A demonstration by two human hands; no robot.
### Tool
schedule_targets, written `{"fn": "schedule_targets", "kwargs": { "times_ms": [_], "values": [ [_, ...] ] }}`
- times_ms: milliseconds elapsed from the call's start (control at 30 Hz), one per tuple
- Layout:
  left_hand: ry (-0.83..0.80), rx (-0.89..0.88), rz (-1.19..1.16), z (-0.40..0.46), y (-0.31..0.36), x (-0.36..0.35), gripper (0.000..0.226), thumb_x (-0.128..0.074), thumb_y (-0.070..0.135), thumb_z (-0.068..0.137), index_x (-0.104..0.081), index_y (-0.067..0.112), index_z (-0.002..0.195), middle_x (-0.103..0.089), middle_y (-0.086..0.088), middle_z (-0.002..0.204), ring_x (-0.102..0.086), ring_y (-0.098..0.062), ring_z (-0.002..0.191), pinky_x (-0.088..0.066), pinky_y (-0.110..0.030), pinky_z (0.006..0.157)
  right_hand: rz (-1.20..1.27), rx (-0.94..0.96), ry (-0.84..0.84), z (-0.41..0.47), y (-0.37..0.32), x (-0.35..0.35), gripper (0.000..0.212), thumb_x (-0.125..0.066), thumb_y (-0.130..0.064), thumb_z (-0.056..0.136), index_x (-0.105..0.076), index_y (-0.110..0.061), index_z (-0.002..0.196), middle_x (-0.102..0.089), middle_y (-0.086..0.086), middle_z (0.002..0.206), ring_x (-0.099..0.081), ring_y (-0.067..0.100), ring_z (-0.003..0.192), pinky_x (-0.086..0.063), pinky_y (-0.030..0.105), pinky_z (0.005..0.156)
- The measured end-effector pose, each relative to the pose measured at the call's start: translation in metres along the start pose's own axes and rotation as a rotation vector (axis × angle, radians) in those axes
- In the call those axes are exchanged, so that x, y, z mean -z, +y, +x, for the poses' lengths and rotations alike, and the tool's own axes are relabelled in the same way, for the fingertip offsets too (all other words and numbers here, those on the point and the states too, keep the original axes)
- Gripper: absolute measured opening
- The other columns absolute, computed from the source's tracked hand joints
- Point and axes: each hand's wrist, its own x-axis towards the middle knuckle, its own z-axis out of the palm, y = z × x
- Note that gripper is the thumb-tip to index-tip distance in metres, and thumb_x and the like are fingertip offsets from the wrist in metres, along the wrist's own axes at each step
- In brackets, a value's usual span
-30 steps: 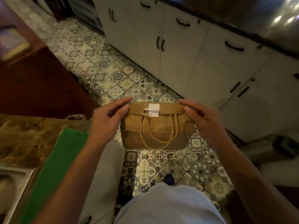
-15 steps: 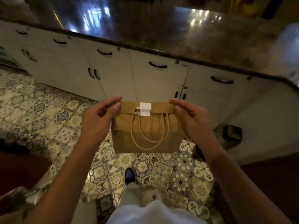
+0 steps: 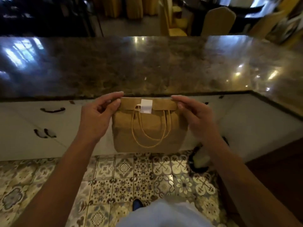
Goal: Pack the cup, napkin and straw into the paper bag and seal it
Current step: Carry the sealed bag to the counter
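Note:
A brown paper bag [image 3: 147, 128] hangs in the air in front of me, its top folded over and held down by a white sticker [image 3: 146, 106]. Its two cord handles dangle against the front. My left hand [image 3: 96, 117] pinches the folded top at its left corner, and my right hand [image 3: 195, 117] pinches the right corner. The cup, napkin and straw are not visible; the shut bag hides whatever is inside.
A wide dark marble counter [image 3: 147, 66] stretches straight ahead, above white cabinet doors [image 3: 41, 125] with black handles. Patterned floor tiles [image 3: 131, 177] lie below the bag. A small dark bin [image 3: 200, 159] stands on the floor at the right. Chairs [image 3: 218, 20] are beyond the counter.
I have turned to the right with the bag held in both hands, from the cabinets by the green mat to facing the marble counter. The grip on the bag is unchanged.

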Motion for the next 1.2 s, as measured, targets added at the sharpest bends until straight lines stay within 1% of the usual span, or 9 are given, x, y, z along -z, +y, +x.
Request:
{"fn": "schedule_targets", "kwargs": {
  "times_ms": [233, 400, 500, 600, 667, 800, 933, 1033, 1200],
  "values": [
    [-0.069, -0.148, -0.041, 0.130, 0.010, -0.014, 0.030, -0.066, 0.013, 0.097, -0.073, 0.039, 0.109, -0.075, 0.028, 0.093, -0.069, 0.004, 0.086, -0.054, -0.011, 0.074, 0.019, 0.074, 0.136, 0.110, -0.004, 0.008, 0.027, -0.057, -0.004, 0.102, -0.070, -0.009, 0.124, -0.074, 0.004, 0.113, -0.070, 0.016, 0.106, -0.056, 0.030, 0.088],
    [-0.101, -0.212, -0.037, 0.216, 0.012, -0.041, 0.027, -0.065, 0.015, 0.097, -0.071, 0.037, 0.112, -0.073, 0.032, 0.097, -0.068, 0.007, 0.091, -0.054, -0.011, 0.077, -0.081, 0.125, 0.190, 0.191, 0.010, 0.028, 0.027, -0.057, -0.006, 0.102, -0.070, -0.011, 0.125, -0.073, -0.005, 0.110, -0.067, 0.001, 0.101, -0.050, 0.016, 0.085],
    [-0.118, -0.211, -0.037, 0.271, 0.003, -0.063, 0.028, -0.065, 0.019, 0.097, -0.070, 0.034, 0.120, -0.075, 0.014, 0.113, -0.071, -0.004, 0.100, -0.058, -0.020, 0.082, -0.071, 0.140, 0.176, 0.246, 0.033, 0.040, 0.027, -0.057, -0.009, 0.103, -0.070, -0.013, 0.126, -0.072, -0.009, 0.108, -0.068, 0.005, 0.101, -0.052, 0.023, 0.086],
    [-0.139, -0.209, -0.025, 0.327, 0.003, -0.086, 0.031, -0.065, 0.018, 0.098, -0.068, 0.026, 0.128, -0.073, 0.002, 0.120, -0.072, -0.006, 0.102, -0.058, -0.019, 0.081, -0.058, 0.136, 0.181, 0.301, 0.061, 0.056, 0.026, -0.057, -0.012, 0.103, -0.069, -0.014, 0.127, -0.073, -0.005, 0.109, -0.070, 0.013, 0.101, -0.057, 0.032, 0.085],
    [-0.148, -0.221, -0.001, 0.352, 0.005, -0.097, 0.030, -0.065, 0.017, 0.098, -0.068, 0.024, 0.127, -0.073, 0.002, 0.115, -0.072, -0.004, 0.098, -0.056, -0.017, 0.078, -0.062, 0.144, 0.177, 0.327, 0.072, 0.062, 0.026, -0.058, -0.012, 0.103, -0.069, -0.013, 0.127, -0.073, -0.004, 0.110, -0.071, 0.016, 0.102, -0.059, 0.036, 0.086],
    [-0.139, -0.227, 0.037, 0.416, 0.004, -0.120, 0.028, -0.063, 0.019, 0.099, -0.067, 0.028, 0.125, -0.071, 0.008, 0.110, -0.070, 0.005, 0.093, -0.054, -0.011, 0.074, -0.065, 0.137, 0.150, 0.395, 0.097, 0.075, 0.027, -0.056, -0.014, 0.104, -0.068, -0.014, 0.128, -0.073, -0.005, 0.110, -0.070, 0.013, 0.102, -0.058, 0.032, 0.086],
    [-0.196, -0.211, 0.102, 0.490, -0.007, -0.149, 0.035, -0.066, 0.021, 0.097, -0.065, 0.037, 0.127, -0.068, 0.006, 0.125, -0.067, 0.000, 0.111, -0.056, -0.016, 0.085, -0.042, 0.110, 0.141, 0.464, 0.131, 0.090, 0.027, -0.056, -0.016, 0.104, -0.068, -0.014, 0.129, -0.073, 0.001, 0.111, -0.070, 0.015, 0.102, -0.057, 0.029, 0.084],
    [-0.221, -0.177, 0.120, 0.531, -0.018, -0.166, 0.037, -0.066, 0.017, 0.096, -0.064, 0.036, 0.129, -0.069, 0.008, 0.118, -0.067, 0.008, 0.105, -0.055, -0.013, 0.086, -0.036, 0.068, 0.139, 0.503, 0.154, 0.092, 0.028, -0.055, -0.016, 0.105, -0.068, -0.014, 0.129, -0.072, -0.004, 0.110, -0.070, 0.008, 0.102, -0.056, 0.022, 0.083],
    [-0.223, -0.118, 0.145, 0.578, -0.049, -0.185, 0.037, -0.066, 0.018, 0.097, -0.064, 0.035, 0.130, -0.074, -0.002, 0.117, -0.071, -0.006, 0.109, -0.056, -0.023, 0.092, -0.047, -0.003, 0.124, 0.548, 0.191, 0.085, 0.028, -0.055, -0.020, 0.105, -0.068, -0.019, 0.129, -0.073, -0.004, 0.111, -0.070, 0.009, 0.103, -0.059, 0.031, 0.087]
  ]
}}
